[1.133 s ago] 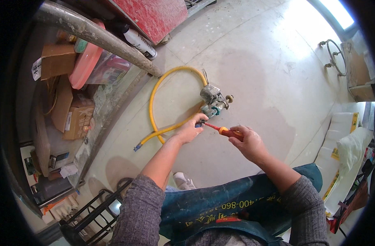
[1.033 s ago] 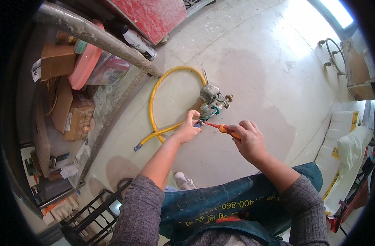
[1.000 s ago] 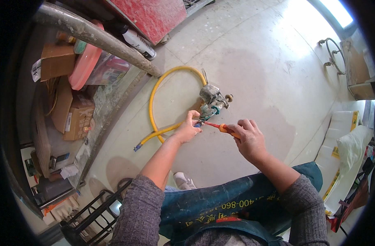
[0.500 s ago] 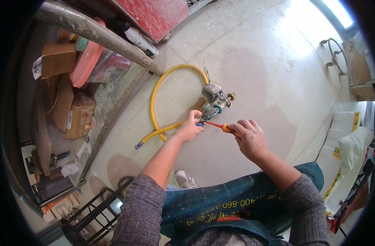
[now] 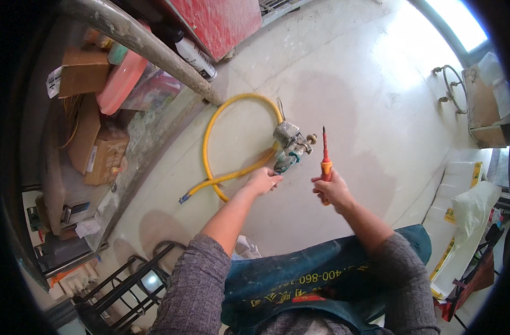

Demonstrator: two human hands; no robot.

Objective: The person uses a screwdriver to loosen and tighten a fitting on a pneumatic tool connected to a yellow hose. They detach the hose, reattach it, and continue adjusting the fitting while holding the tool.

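Note:
My right hand point(image 5: 334, 188) is wrapped round the handle of a screwdriver point(image 5: 326, 166) with an orange-and-red grip. Its red shaft and dark tip point away from me, apart from the other things. My left hand point(image 5: 263, 182) is closed in a pinch at the near end of a worn metal valve assembly point(image 5: 289, 134); what its fingers hold is hidden. The assembly has a grey box, teal parts point(image 5: 287, 161) and a brass-coloured knob point(image 5: 311, 139). A yellow corrugated hose point(image 5: 206, 143) loops left from it, and a loose blue hose end point(image 5: 184, 198) lies on the floor.
A shelf with cardboard boxes point(image 5: 106, 158) and a pink plastic lid point(image 5: 123, 84) stands left, behind a metal pole point(image 5: 154, 49). A spray can point(image 5: 195, 58) stands near a red panel point(image 5: 216, 25). A black metal frame point(image 5: 126, 287) is near left; white foam pieces point(image 5: 453, 209) lie right.
My right hand has drawn the screwdriver away from my left fingers and turned its tip from leftward to pointing away from me. My left fingers have closed more tightly together.

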